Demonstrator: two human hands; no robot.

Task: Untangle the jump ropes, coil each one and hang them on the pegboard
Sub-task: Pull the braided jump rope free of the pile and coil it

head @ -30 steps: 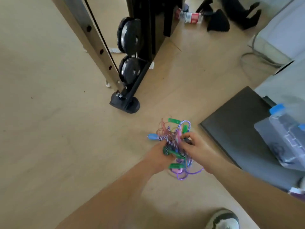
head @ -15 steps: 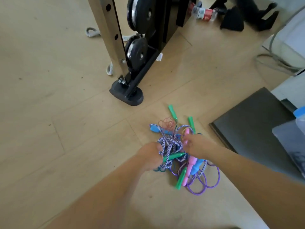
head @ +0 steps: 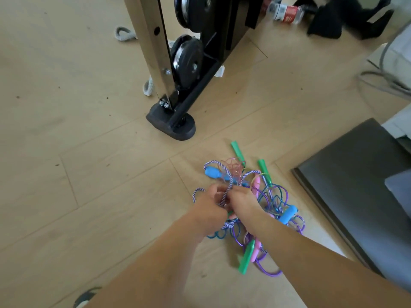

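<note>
A tangle of jump ropes (head: 270,203) lies on the wooden floor: purple, teal and pink plastic cords, a purple-and-white braided rope (head: 229,187), and green (head: 236,150), blue (head: 212,172) and pink handles. My left hand (head: 210,206) and my right hand (head: 241,202) are side by side on top of the pile. Both grip the braided rope where it runs up between them. Part of the tangle is hidden under my hands and forearms. No pegboard is in view.
A gym machine's black foot (head: 172,124) and weight plates (head: 188,60) stand just beyond the ropes. A dark mat (head: 355,178) lies to the right. A bottle (head: 287,11) and black items sit at the back right, grey cable (head: 382,85) far right.
The rope bundle, lifted a second ago, now lies spread on the floor. My hands have come close together and hold the braided rope.
</note>
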